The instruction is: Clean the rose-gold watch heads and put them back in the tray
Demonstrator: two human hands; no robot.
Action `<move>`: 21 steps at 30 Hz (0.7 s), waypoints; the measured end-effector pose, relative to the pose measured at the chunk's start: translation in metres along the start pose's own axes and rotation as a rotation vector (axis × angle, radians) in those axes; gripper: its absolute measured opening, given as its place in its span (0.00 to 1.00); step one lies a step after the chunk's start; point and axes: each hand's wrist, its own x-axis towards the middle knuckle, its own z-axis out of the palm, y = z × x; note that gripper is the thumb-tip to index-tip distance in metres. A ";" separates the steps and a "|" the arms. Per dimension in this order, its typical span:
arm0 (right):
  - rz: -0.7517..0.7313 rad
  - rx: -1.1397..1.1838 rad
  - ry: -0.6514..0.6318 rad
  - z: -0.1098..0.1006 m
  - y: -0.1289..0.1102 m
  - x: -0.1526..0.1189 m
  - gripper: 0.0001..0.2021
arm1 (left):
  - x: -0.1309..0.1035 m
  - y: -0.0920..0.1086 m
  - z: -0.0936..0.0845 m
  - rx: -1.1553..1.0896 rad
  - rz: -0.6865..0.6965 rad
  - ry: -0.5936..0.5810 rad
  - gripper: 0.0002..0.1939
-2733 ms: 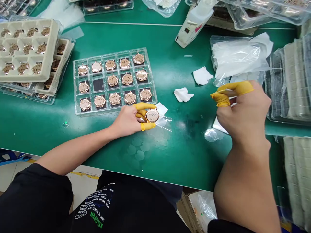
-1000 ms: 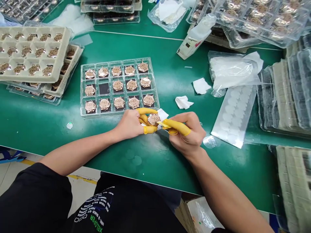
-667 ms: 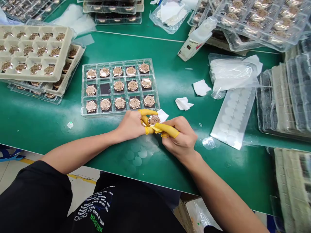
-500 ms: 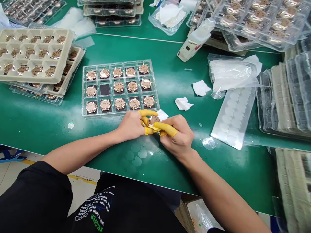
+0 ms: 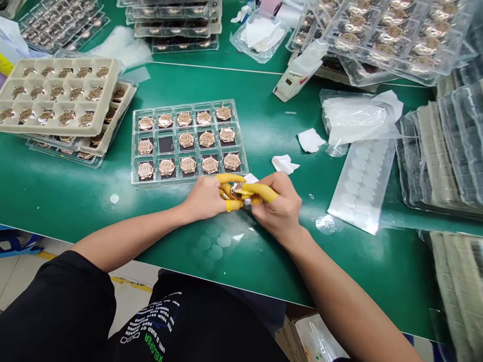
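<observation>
Here at the green table (image 5: 264, 266), the left hand (image 5: 206, 198) has a rose-gold watch case (image 5: 236, 189) in its grasp, just off the near right corner of the clear tray (image 5: 188, 183). In comes the right hand (image 5: 281, 206) from the right, curled closed, its yellow-covered fingertips over the case; what's between them, I can't tell. Yellow covers on the left fingers too!

Inside that clear tray, fourteen more cases sit in three rows, with a bare black pad (image 5: 166, 144) second from left in the middle row. Left of the tray, a beige tray (image 5: 107, 100) of cases tops a stack. To its right lie two white scraps (image 5: 311, 141), and farther right, a sheet of round stickers (image 5: 362, 183) beside a plastic bag of white wipes (image 5: 356, 118). Beyond the tray, off to the right, there's a white bottle (image 5: 300, 73).
</observation>
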 end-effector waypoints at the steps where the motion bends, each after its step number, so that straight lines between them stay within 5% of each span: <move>1: 0.020 -0.024 0.025 0.001 0.001 0.001 0.15 | 0.000 0.000 0.000 -0.007 -0.003 -0.001 0.30; 9: 0.056 0.032 0.003 0.003 0.000 0.003 0.14 | -0.001 -0.002 0.002 0.019 0.026 -0.046 0.32; 14: 0.354 -0.104 0.065 -0.020 0.037 -0.005 0.24 | -0.001 -0.002 0.002 -0.028 0.041 -0.009 0.32; 17: 0.289 -0.307 0.109 -0.031 0.051 -0.012 0.27 | -0.001 -0.004 0.002 -0.058 0.062 -0.015 0.32; 21: 0.450 0.155 -0.204 -0.024 0.023 -0.011 0.24 | -0.002 -0.005 0.003 -0.058 0.120 -0.044 0.30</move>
